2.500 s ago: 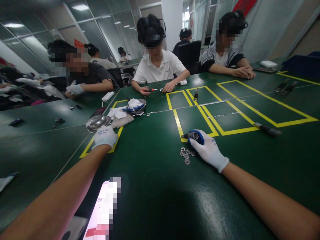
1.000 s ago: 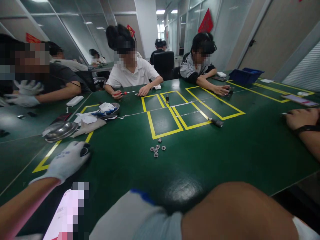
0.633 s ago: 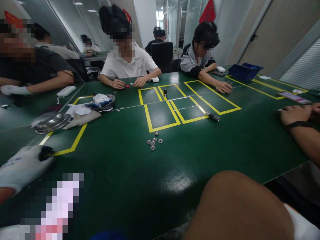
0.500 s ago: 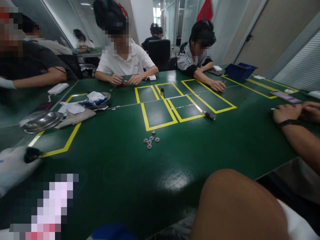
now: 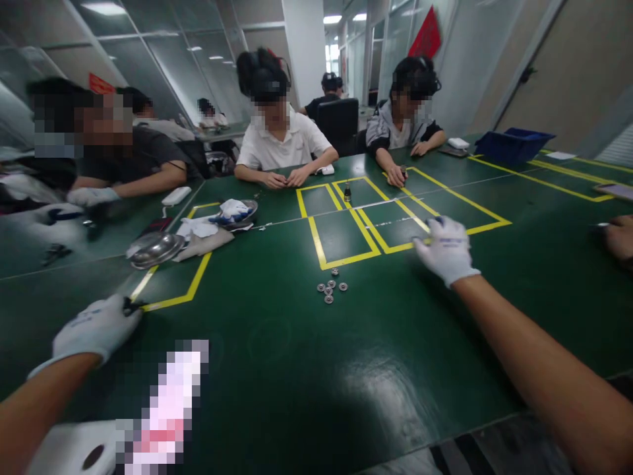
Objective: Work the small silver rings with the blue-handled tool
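1. Discs of grey metal (image 5: 329,290) are being borne in a loose cluster by the green table (image 5: 277,396), just on the near side of the middle taped frame (image 5: 351,260) and between the two hands

2. Dark piece (image 5: 132,306) is being gripped by the closed, gloved fingers of the left hand (image 5: 93,326), at the near end of the left taped frame (image 5: 200,276); its visible end is being pointed right, while most of its length is being hidden by the glove, so its full long axis cannot be told

3. Right hand (image 5: 448,251) is being held back upward at the near right part of the right taped frame (image 5: 398,249), the thumb being set apart from the other fingers and aimed left; whether anything is being grasped cannot be told, the underside being hidden and the fingers being blurred

4. From the right thumb, the discs are being seen to the left and nearer; from the left fingers, well to the right; they are being approached more closely in position by the right hand, and no long axis is being offered by their round shape

5. Dark tool (image 5: 347,193) is being supported upright on the far side, its long axis being held vertical, far and left of the right hand
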The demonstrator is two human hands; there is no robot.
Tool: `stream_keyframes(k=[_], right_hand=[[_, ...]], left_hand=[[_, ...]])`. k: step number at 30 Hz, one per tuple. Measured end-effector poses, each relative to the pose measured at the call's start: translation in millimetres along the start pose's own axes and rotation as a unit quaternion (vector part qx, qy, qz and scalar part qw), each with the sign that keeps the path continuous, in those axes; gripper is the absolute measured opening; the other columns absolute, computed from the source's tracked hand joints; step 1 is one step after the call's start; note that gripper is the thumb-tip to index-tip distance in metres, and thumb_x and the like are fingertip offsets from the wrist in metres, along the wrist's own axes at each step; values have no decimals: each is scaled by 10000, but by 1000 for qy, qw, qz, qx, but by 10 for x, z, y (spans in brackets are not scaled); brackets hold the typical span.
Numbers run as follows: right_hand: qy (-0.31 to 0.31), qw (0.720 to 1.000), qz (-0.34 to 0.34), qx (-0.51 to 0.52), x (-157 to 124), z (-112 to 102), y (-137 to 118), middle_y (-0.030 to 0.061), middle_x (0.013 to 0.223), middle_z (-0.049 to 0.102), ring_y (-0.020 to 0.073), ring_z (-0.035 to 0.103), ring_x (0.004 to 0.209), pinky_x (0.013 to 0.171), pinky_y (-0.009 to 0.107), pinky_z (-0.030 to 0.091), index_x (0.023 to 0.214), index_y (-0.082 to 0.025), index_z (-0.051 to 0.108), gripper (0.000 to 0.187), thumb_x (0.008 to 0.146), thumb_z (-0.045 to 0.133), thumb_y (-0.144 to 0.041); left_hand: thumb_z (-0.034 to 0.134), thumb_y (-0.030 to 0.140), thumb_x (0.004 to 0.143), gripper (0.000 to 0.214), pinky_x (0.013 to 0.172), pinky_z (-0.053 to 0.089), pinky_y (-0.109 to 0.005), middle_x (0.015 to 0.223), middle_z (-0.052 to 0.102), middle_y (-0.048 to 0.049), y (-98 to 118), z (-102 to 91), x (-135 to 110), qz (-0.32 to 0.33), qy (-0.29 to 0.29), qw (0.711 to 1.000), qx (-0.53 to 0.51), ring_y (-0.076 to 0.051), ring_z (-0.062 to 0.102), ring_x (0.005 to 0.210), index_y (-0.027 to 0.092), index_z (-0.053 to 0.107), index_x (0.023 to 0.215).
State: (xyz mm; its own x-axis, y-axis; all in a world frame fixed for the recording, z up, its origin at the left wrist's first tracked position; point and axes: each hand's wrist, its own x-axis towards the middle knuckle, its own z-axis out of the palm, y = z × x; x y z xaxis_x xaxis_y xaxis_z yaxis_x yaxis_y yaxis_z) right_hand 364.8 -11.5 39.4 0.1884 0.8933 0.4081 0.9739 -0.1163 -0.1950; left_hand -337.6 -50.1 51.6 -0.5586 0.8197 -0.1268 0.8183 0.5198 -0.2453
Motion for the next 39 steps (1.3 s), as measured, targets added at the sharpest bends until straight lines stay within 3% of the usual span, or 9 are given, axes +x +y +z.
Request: stream_keyframes(k=[2, 5, 11, 15, 22, 28, 32, 36, 39], right_hand=[[19, 997, 54, -61, 86, 241, 409, 303, 1460, 472, 466, 419, 1326, 1043, 569, 352, 1341, -68, 605, 599, 909, 575, -482], [21, 994, 53, -88, 113, 529, 791, 280, 1524, 418, 479, 334, 1407, 1070, 573, 306, 1398, -112, 581, 624, 952, 492, -538], [-62, 995, 81, -22, 196, 709, 994, 275, 1526, 446, 485, 483, 1309, 916, 553, 426, 1469, -175, 545, 696, 897, 547, -571], [-98, 991, 89, -37, 257, 749, 1050, 268, 1419, 559, 454, 576, 1214, 834, 520, 462, 1488, -198, 529, 636, 905, 551, -450], [-43, 998, 34, -21, 177, 749, 979, 232, 1341, 642, 397, 626, 1169, 905, 490, 498, 1384, -161, 616, 533, 869, 565, -288], [22, 996, -65, 53, -58, 693, 467, 202, 1174, 704, 340, 658, 1077, 970, 450, 513, 1215, -127, 684, 405, 885, 531, -306], [46, 977, -117, 173, -192, 720, -224, 150, 1200, 710, 310, 653, 1123, 1049, 442, 491, 1220, -160, 687, 412, 880, 528, -328], [14, 964, -89, 252, -215, 786, -905, 145, 1120, 740, 307, 674, 1063, 997, 439, 517, 1130, -164, 724, 365, 861, 555, -344], [-4, 959, -34, 280, -234, 779, -1162, 132, 1128, 748, 305, 678, 1062, 989, 433, 513, 1120, -179, 744, 373, 856, 590, -393]], left_hand=[[343, 558, 929, 447, 731, 440, -281, 1226, 679, -146, 23, -57, -122, 8, 6, 998, 57, -273, 651, 1036, 209, 553, 1114], [354, 558, 948, 456, 711, 428, -265, 1181, 697, -141, -11, -63, -167, 12, 15, 998, 67, -264, 672, 1022, 191, 570, 1110], [450, 553, 937, 447, 698, 434, -256, 1145, 703, -121, -228, 43, 21, -4, 31, 999, 14, -265, 671, 990, 184, 593, 1146], [477, 534, 934, 461, 699, 443, -261, 1175, 697, -127, -279, 54, 112, -41, 40, 998, -9, -259, 664, 977, 175, 595, 1198], [485, 548, 931, 548, 725, 471, -255, 1238, 701, -128, -440, 95, 361, -101, 27, 994, -37, -253, 672, 1020, 173, 573, 1322], [505, 595, 901, 736, 903, 515, -386, 1443, 563, -213, -479, 76, 469, -93, 78, 991, -52, -350, 598, 1220, 159, 459, 1492], [572, 523, 888, 700, 965, 501, -519, 1444, 502, -253, 65, -167, 305, -42, 186, 978, -89, -420, 539, 1254, 140, 486, 1467], [582, 464, 916, 647, 1119, 415, -540, 1465, 479, -221, 1110, -461, -29, 145, 254, 941, -171, -395, 474, 1347, 138, 493, 1467], [596, 393, 926, 572, 1178, 393, -500, 1476, 495, -175, 1943, -576, -401, 271, 207, 909, -241, -350, 477, 1381, 179, 529, 1453]])
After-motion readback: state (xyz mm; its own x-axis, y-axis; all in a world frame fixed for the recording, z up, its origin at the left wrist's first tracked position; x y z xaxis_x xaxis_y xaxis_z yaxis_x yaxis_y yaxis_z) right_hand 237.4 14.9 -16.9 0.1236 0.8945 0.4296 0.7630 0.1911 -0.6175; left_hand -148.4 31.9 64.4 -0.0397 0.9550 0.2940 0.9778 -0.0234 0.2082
